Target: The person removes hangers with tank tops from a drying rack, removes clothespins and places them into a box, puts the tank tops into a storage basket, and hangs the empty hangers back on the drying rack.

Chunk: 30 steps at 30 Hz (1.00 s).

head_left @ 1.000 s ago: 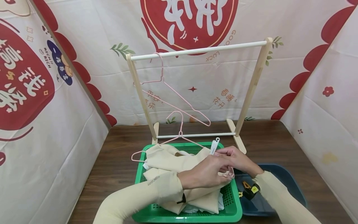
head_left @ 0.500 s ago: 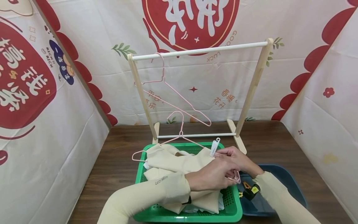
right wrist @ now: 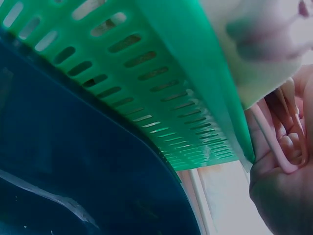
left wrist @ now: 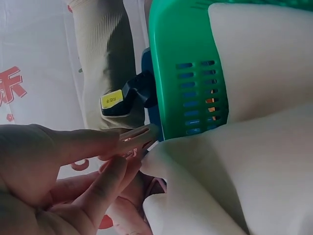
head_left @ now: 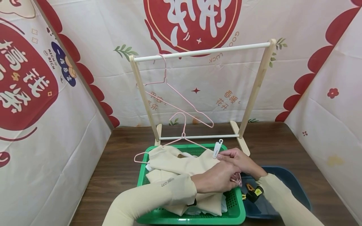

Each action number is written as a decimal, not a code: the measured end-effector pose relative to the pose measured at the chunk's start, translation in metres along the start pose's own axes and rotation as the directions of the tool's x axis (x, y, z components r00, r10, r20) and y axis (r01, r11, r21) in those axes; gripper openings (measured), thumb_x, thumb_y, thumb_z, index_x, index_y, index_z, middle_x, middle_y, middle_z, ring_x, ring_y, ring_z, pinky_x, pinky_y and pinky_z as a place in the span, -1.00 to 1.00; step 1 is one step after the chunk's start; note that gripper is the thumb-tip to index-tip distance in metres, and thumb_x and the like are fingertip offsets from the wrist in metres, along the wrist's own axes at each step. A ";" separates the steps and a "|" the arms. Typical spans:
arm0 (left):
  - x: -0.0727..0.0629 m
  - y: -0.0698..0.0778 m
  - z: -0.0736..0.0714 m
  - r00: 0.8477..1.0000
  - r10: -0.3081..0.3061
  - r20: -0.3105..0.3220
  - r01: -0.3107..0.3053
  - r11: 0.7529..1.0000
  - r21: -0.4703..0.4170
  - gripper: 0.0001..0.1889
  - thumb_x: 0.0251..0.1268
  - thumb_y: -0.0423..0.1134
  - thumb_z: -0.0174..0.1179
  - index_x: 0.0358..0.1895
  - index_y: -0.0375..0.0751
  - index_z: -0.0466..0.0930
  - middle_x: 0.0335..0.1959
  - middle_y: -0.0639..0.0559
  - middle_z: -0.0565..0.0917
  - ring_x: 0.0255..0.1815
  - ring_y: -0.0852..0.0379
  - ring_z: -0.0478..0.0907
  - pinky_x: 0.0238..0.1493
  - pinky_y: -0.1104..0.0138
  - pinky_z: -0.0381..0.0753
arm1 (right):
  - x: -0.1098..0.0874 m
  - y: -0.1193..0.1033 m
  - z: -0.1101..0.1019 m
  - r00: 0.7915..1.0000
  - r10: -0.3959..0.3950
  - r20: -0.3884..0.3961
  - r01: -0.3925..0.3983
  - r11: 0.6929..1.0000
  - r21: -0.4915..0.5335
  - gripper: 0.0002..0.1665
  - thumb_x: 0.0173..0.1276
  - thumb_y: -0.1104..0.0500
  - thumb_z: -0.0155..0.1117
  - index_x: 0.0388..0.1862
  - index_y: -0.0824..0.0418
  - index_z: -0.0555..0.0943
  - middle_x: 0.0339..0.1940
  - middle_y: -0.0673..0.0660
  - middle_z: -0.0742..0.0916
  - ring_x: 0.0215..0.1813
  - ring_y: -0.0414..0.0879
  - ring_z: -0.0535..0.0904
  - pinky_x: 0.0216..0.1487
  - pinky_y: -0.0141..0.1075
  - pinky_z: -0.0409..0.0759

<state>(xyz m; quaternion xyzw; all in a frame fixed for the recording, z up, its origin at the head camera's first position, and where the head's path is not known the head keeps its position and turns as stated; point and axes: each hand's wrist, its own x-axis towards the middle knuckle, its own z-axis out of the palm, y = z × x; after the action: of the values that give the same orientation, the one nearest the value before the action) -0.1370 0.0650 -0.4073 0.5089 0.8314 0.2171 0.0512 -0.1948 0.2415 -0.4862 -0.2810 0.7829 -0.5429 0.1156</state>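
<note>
A cream garment (head_left: 181, 166) lies over the green basket (head_left: 238, 205) on a pink hanger (head_left: 184, 125), its left hanger end sticking out bare. One white clothespin (head_left: 217, 149) clamps the garment's right shoulder. My left hand (head_left: 213, 178) pinches a pink clothespin (left wrist: 138, 139) between thumb and fingers, close beside the garment's edge over the basket's right rim. Just behind it, my right hand (head_left: 241, 161) holds the right end of the hanger by that shoulder; in the right wrist view the pink hanger end (right wrist: 281, 154) lies against its fingers.
Behind the basket stands a wooden rack (head_left: 255, 88) with a white top rail (head_left: 203, 52), from which an unloaded pink hanger (head_left: 189, 105) hangs at the left. To the right, a dark blue tray (head_left: 294, 182) holds several small clips. More clothes (head_left: 206, 209) lie under the garment.
My left hand has moved a little to the right with the pink clothespin and turned inward. The right hand has stayed nearly in place, as have the hanger and the white clothespin.
</note>
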 end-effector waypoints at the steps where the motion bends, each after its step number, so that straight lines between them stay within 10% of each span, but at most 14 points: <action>1: 0.000 0.000 0.000 1.000 -0.009 0.003 0.009 1.000 -0.001 -0.93 0.25 -0.35 0.32 -0.26 -0.10 0.68 -0.38 0.25 0.71 -0.41 0.58 0.49 -0.34 0.76 0.34 | 0.000 0.000 0.000 1.000 -0.001 0.000 0.001 1.000 0.001 -0.74 0.52 0.24 0.12 -0.06 0.30 0.73 -0.41 -0.02 0.77 -0.37 -0.26 0.62 -0.28 -0.31 0.61; 30: 0.005 0.004 0.007 0.991 -0.121 0.052 0.114 0.987 0.115 -0.87 0.23 -0.13 0.37 -0.36 -0.07 0.67 -0.61 0.30 0.54 -0.58 0.50 0.40 -0.53 0.66 0.31 | 0.000 0.002 -0.003 0.999 0.003 0.038 -0.003 1.000 0.015 -0.72 0.55 0.24 0.07 0.00 0.26 0.71 -0.42 0.04 0.76 -0.39 -0.24 0.62 -0.29 -0.30 0.60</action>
<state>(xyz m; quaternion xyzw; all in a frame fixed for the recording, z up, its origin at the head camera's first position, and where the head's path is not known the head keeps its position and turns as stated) -0.1339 0.0726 -0.4113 0.4671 0.8690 0.1519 0.0597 -0.1965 0.2443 -0.4872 -0.2892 0.7768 -0.5433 0.1333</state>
